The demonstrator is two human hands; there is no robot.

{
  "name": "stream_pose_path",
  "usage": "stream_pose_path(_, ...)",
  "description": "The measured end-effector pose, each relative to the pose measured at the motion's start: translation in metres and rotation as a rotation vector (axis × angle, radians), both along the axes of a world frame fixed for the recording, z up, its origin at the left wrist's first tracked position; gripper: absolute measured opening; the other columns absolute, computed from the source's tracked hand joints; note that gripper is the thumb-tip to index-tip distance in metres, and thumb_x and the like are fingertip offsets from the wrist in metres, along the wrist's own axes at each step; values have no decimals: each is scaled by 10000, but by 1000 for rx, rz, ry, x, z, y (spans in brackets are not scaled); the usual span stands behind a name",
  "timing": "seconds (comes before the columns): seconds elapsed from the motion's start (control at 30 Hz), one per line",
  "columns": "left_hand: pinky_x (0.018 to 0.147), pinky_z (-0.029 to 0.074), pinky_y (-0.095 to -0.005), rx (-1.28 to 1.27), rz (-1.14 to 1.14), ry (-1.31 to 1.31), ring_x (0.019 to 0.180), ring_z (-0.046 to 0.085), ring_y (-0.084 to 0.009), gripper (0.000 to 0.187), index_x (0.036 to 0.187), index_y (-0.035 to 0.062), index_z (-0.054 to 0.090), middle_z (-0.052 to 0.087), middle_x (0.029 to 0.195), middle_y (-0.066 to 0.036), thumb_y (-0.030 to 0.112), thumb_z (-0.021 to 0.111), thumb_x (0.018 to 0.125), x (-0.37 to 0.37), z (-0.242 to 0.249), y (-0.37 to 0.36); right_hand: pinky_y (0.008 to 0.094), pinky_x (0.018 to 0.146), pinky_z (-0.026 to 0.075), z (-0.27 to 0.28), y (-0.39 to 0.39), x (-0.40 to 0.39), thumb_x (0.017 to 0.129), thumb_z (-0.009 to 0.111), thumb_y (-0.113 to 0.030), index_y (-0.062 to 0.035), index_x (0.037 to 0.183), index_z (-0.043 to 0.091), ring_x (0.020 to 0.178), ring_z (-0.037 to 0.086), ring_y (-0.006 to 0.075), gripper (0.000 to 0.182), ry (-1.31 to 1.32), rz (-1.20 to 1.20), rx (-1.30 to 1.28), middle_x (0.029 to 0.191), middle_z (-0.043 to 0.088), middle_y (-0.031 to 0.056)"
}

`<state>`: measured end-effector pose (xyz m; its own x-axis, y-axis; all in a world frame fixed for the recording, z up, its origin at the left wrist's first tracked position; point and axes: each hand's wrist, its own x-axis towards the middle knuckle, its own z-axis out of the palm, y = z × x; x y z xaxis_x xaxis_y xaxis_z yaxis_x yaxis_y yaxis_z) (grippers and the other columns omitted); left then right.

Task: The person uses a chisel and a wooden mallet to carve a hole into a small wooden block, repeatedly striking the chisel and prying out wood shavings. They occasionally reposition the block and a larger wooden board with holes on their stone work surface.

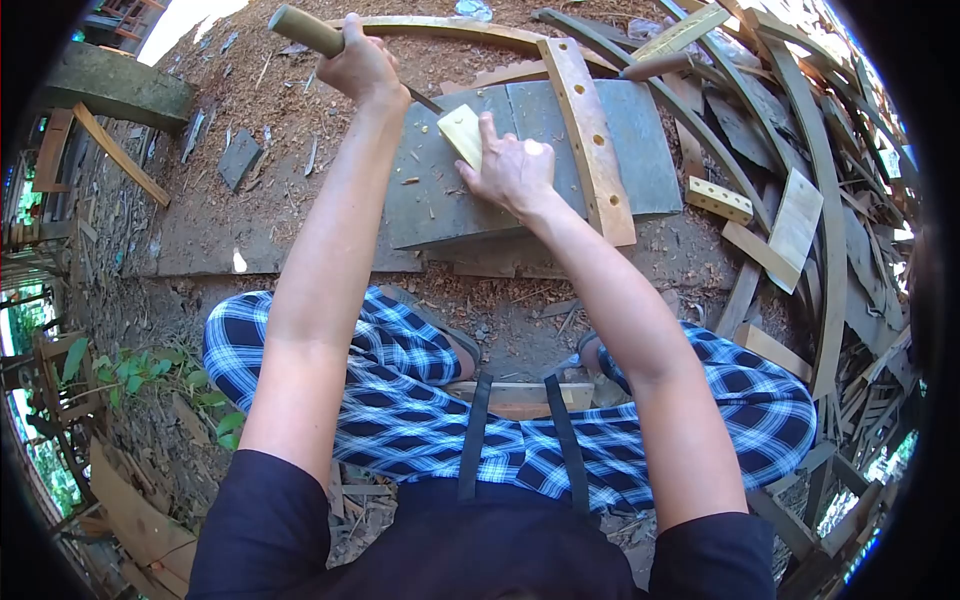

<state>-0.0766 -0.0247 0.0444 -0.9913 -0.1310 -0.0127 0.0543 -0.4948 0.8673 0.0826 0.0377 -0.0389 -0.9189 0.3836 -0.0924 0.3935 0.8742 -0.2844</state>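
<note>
My left hand (360, 65) is closed around the thick wooden handle (308, 30) of a knife-like tool. Its narrow dark blade (425, 101) slants down to the right, its end right by the top of a small pale wooden block (463, 134). My right hand (513, 172) grips that block from its right side, thumb low against it and index finger pointing up along the edge. Under the block lies a grey, worn work slab (430, 215) with a few chips on it. A long wooden bar with a row of holes (590, 140) rests across the slab, right of my right hand.
A short drilled block (718, 200) and a pale flat board (797, 228) lie to the right, before a heap of curved strips and offcuts (830, 180). A brown rounded handle (655, 67) sits behind the slab. Wood shavings (270, 90) cover the ground; a thick beam (120, 85) stands at left.
</note>
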Motion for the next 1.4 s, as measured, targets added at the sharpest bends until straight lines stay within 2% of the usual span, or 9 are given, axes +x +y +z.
stream_pose_path(0.07,343,200,-265,-53,-42,77,344,309,-56,271,775,85,402,375,514,33,130,632,911,5,2,8,487,726,556,-3,-1,0,843,627,-527,-115,1379,384,849,717,365,718,10,-12,-13,979,709,203)
stream_pose_path(0.23,338,184,-256,-68,-118,75,347,298,-45,272,782,77,402,381,520,27,119,635,914,-10,-12,22,500,711,552,-4,-2,1,841,631,-496,-132,1330,412,847,715,367,648,37,-29,-33,982,708,195)
stream_pose_path(0.3,377,302,-295,-165,-104,64,392,415,-102,223,802,19,485,475,548,-17,122,651,911,-12,-14,26,502,713,553,-4,-2,1,843,632,-489,-131,1311,418,844,715,367,626,49,-33,-40,975,708,195)
stream_pose_path(0.33,377,302,-295,-168,-106,63,392,415,-102,223,802,19,485,475,548,-17,122,651,911,-11,-13,30,502,713,553,-4,-2,2,843,632,-489,-131,1311,418,844,715,367,626,49,-34,-44,975,708,195)
stream_pose_path(0.4,478,367,-297,-300,21,4,517,470,-97,241,786,65,570,449,577,48,225,705,906,-11,-15,40,504,713,553,-4,-2,2,847,632,-480,-133,1300,420,839,715,369,609,55,-33,-47,971,707,195)
stream_pose_path(0.63,428,310,-294,-376,63,112,479,424,-84,218,823,74,568,431,604,54,228,695,910,-19,-25,44,503,709,554,-5,-2,2,845,638,-474,-133,1284,417,835,715,371,598,62,-35,-63,965,707,195)
stream_pose_path(0.9,581,410,-346,-516,123,197,625,510,-138,272,840,-2,622,550,685,-4,250,698,911,-29,-34,46,496,674,562,-10,-1,3,849,635,-480,-128,1261,425,790,716,373,581,130,-31,-34,906,712,189)
stream_pose_path(1.0,586,420,-357,-420,147,254,632,518,-144,303,806,-5,620,561,694,-19,269,711,900,-27,-35,48,499,668,564,-11,-1,2,851,634,-481,-127,1256,426,781,715,375,576,137,-30,-35,899,712,191)
stream_pose_path(1.4,693,493,-427,-601,333,122,751,665,-288,395,905,-77,645,674,787,-171,309,724,880,-15,-28,55,510,671,561,-9,-1,3,847,642,-473,-115,1255,427,782,712,386,584,140,-24,-39,912,705,206)
